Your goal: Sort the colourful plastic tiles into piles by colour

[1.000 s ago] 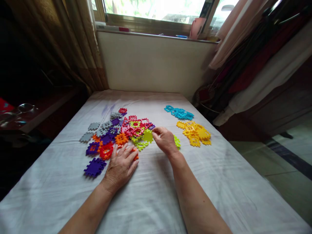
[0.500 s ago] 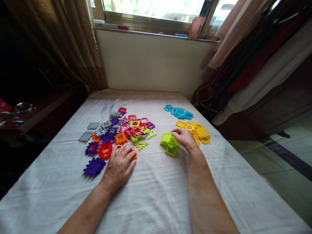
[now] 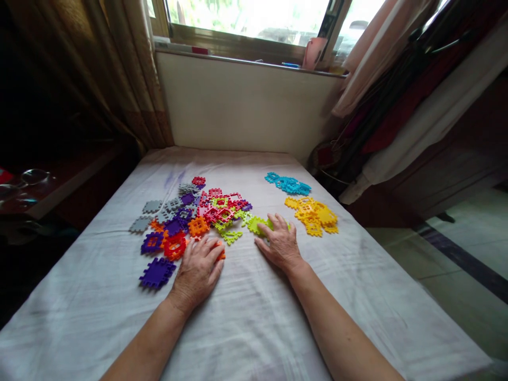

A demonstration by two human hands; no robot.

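My left hand (image 3: 198,270) lies flat, fingers stretched out, over an orange toothed plastic building piece (image 3: 220,251) at the near edge of a mixed pile. My right hand (image 3: 281,244) rests spread on lime-green toothed pieces (image 3: 259,225), most of them hidden beneath it. Left of my left hand are a red piece with a round hole (image 3: 174,245) and a solid purple piece (image 3: 157,273). The mixed pile holds pink-red pieces (image 3: 214,214), an orange windowed piece (image 3: 198,226) and loose green frame pieces (image 3: 230,236).
Grey pieces (image 3: 152,206) lie at the pile's left side. A yellow heap (image 3: 315,214) and a blue heap (image 3: 292,185) lie on the right of the white sheet (image 3: 246,328). Clothes (image 3: 420,116) hang at the right, a curtain (image 3: 135,79) at the left.
My right hand has moved left and its fingers have gone from a pinch to spread over the green pieces. The green stack now lies flatter and further left. My left hand stays put.
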